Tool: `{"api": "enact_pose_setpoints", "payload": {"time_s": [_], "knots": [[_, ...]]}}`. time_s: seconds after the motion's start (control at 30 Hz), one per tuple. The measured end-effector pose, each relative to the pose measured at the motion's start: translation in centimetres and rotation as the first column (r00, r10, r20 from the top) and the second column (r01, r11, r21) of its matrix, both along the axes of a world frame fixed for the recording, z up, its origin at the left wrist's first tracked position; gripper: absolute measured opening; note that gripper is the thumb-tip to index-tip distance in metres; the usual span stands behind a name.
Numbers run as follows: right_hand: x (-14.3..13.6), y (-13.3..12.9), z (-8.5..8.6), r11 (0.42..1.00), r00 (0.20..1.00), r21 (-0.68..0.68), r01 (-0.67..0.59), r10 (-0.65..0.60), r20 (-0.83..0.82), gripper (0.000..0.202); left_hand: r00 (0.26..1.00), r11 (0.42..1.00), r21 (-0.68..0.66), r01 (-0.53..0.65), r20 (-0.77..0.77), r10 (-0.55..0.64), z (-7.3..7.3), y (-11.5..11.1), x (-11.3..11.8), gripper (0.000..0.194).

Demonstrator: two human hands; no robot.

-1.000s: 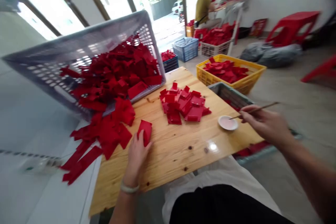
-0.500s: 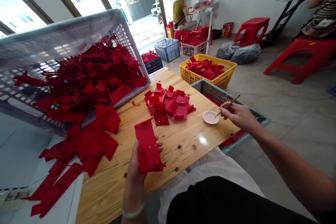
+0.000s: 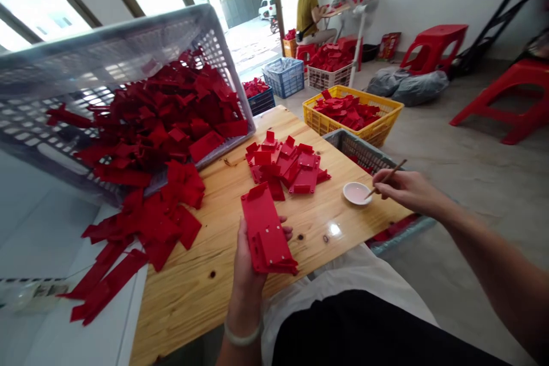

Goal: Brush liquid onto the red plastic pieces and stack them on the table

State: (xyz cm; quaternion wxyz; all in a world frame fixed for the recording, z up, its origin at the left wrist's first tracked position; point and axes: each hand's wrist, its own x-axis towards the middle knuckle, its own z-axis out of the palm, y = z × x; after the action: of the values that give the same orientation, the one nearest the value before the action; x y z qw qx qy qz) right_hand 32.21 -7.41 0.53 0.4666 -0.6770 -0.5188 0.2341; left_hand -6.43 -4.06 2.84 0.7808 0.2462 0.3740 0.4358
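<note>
My left hand grips a red plastic part, a flat panel with raised ends and small light spots, above the near side of the wooden table. At the table's right side my right hand pinches a thin wooden stick. The stick's lower tip is at the rim of a small white dish, which holds a pale, pinkish liquid. Beyond my left hand lies a pile of similar red parts on the tabletop.
A tipped grey crate spills red parts onto the table's left side. Past the right edge stand a green-grey crate and a yellow basket. Red stools, a fan and a seated person are farther back.
My left hand, with the red part, has come rightward and the panel is tilted more. My right hand still has the stick at the dish. The whole view has shifted slightly.
</note>
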Motion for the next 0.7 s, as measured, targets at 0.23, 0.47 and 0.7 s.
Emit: {"api": "enact_pose_setpoints", "payload": {"time_s": [0.23, 0.47, 0.7], "knots": [[-6.9, -2.3, 4.9, 0.972, 0.966, 0.129, 0.197, -0.169, -0.197, 0.026, 0.999, 1.000, 0.026, 0.007, -0.046, -0.006, 0.7, -2.1, 1.9, 0.080], [-13.7, -4.1, 7.5, 0.918, 0.948, 0.348, -0.192, 0.266, -0.176, 0.010, 0.995, 0.993, 0.119, 0.026, -0.094, -0.014, 0.5, -3.5, 2.4, 0.083], [-14.5, -2.7, 7.1, 0.804, 0.867, 0.380, -0.458, 0.498, -0.008, 0.015, 0.976, 0.924, 0.382, -0.023, -0.191, 0.103, 1.2, -3.8, 1.8, 0.064]]}}
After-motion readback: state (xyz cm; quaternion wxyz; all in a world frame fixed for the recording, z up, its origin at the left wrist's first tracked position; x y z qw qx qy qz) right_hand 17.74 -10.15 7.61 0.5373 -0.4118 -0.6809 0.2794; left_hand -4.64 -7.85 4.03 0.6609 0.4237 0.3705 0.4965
